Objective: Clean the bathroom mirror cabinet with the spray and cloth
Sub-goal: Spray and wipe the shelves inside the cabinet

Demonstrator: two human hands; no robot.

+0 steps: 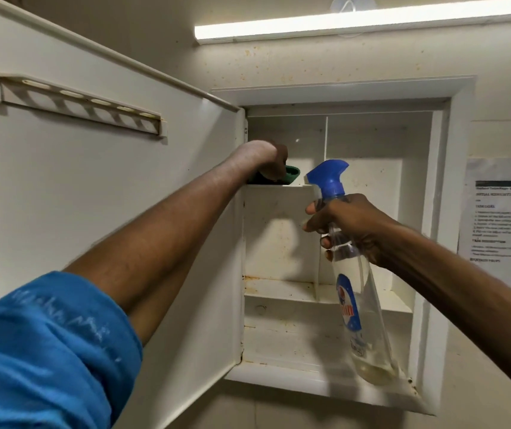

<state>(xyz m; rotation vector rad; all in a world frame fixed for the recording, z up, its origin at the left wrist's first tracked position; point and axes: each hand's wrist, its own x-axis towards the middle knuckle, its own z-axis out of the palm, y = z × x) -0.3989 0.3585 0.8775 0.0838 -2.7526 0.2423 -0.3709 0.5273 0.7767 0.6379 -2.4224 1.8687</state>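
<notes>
Presently your left hand reaches into the open mirror cabinet, fingers curled down over a green cloth lying on the upper shelf at the left compartment; your right hand grips the neck of a clear spray bottle with a blue trigger head, held upright before the middle compartment, a little pale liquid at its base; the cabinet door stands swung open leftward, bearing a slotted holder; shelves show rust-coloured staining; a printed sheet hangs on the wall to the right.

Bathroom: recessed wall cabinet
</notes>
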